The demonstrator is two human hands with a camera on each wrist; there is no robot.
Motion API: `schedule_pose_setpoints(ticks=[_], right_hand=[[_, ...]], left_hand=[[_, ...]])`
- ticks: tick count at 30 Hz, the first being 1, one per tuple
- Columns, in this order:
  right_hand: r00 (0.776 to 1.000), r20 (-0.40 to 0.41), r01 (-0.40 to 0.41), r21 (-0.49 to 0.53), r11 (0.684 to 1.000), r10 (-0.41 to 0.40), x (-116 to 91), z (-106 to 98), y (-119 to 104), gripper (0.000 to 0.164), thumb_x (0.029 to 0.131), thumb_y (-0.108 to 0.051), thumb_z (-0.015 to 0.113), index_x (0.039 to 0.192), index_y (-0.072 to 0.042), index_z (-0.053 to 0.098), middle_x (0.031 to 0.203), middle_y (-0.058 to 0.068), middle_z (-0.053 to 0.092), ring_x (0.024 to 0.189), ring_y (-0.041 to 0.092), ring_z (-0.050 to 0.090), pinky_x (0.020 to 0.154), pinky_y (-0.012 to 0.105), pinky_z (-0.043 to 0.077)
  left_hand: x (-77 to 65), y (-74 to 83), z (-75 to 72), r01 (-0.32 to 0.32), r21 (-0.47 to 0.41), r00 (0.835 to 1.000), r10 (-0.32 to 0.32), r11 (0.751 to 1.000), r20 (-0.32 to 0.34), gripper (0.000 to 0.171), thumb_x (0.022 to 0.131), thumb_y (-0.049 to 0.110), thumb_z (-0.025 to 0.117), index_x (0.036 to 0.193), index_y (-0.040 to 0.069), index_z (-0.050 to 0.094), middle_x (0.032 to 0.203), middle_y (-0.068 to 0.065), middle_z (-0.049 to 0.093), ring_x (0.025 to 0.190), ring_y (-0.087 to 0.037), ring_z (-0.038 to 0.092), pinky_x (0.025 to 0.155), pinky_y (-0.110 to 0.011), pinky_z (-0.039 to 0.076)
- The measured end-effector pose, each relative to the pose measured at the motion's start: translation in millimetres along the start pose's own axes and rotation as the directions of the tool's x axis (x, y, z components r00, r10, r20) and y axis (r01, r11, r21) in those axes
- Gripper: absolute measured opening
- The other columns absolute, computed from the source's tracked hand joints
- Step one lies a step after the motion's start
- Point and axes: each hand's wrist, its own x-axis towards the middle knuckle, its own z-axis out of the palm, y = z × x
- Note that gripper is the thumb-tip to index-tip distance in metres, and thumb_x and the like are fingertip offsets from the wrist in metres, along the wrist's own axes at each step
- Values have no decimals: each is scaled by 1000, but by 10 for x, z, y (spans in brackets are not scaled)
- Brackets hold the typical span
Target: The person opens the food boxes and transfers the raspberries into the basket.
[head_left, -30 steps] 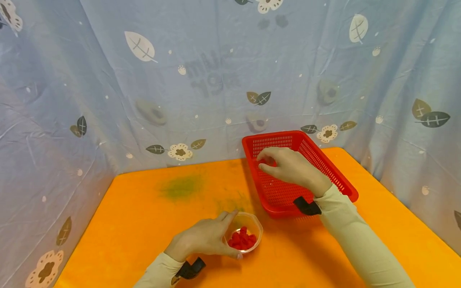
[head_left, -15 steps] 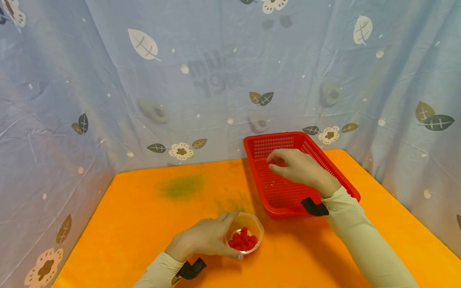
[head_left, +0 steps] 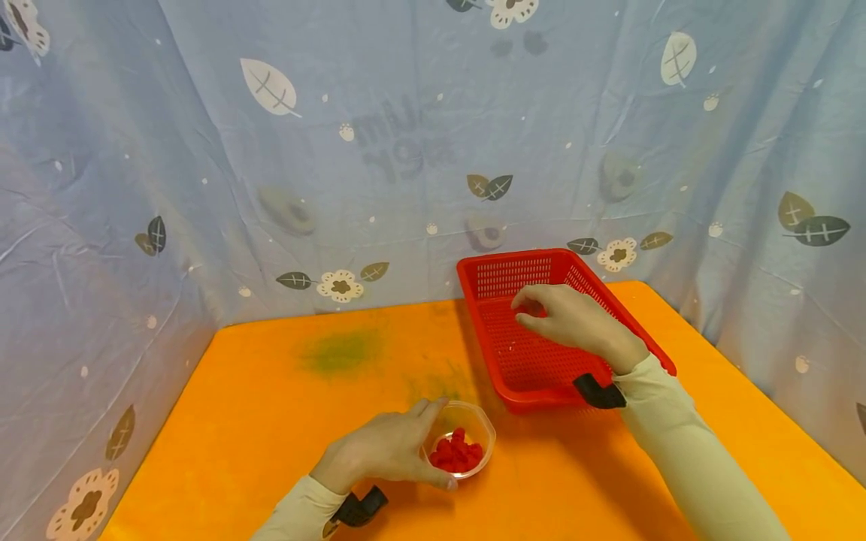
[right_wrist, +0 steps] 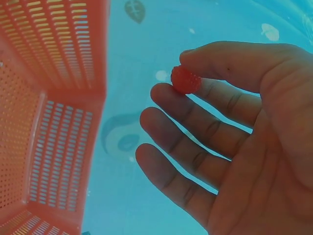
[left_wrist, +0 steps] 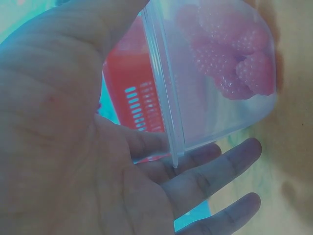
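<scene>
In the head view my left hand (head_left: 386, 448) holds a clear plastic tub (head_left: 479, 425), with thumb and fingers spread around its near side. Several red raspberries (head_left: 456, 453) lie at the bottom of the tub. Over the red plastic basket (head_left: 541, 400) is my right hand (head_left: 575, 321), raised and palm turned inward. The right wrist view reveals a single raspberry (right_wrist: 185, 80) pinched between thumb and fingertips, with the other fingers loosely bent. That berry is hidden behind the hand in the head view.
The slatted basket stands at the back right of the orange tabletop (head_left: 264, 406), beyond the tub. Patterned blue curtains (head_left: 379, 150) close off the back and both sides. A green stain (head_left: 343, 351) marks the tabletop at the left.
My right hand has shifted rightward, from above the basket's left side toward its middle. The left hand and tub have stayed in nearly the same place.
</scene>
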Motion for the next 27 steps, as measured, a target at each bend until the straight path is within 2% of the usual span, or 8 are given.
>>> schedule_pose_setpoints(ticks=[4, 11, 18, 27], right_hand=[[1000, 7, -10, 0, 1000, 10, -17, 10, 22, 15, 96, -19, 68, 110, -14, 72, 102, -1, 73, 95, 18, 66, 89, 44, 54], [999, 22, -37, -20, 999, 37, -41, 41, 72, 17, 95, -19, 70, 111, -14, 72, 102, -1, 73, 95, 19, 66, 89, 43, 53], [999, 27, -33, -14, 999, 34, -57, 41, 87, 16, 94, -18, 71, 110, -14, 72, 101, -1, 73, 92, 17, 65, 87, 42, 54], [998, 38, -48, -22, 999, 49, -60, 41, 91, 17, 93, -19, 72, 110, -15, 72, 99, -2, 72, 89, 15, 63, 82, 37, 53]], left_hand=[[-6, -2, 9, 4, -4, 1000, -4, 1000, 2, 118, 75, 77, 72, 163, 16, 21, 158, -11, 42, 120, -34, 65, 103, -45, 52], [3, -1, 25, -4, -8, 1000, 4, 1000, 4, 117, 74, 77, 72, 163, 19, 21, 153, -5, 47, 109, -26, 68, 97, -41, 54], [10, -7, 20, 4, -11, 1000, -4, 1000, 15, 118, 75, 77, 71, 163, 19, 18, 159, -9, 42, 116, -29, 67, 101, -43, 53], [15, 0, 24, -2, 1, 1000, 2, 1000, 7, 118, 75, 76, 72, 163, 16, 21, 156, -7, 44, 114, -27, 67, 100, -42, 53]])
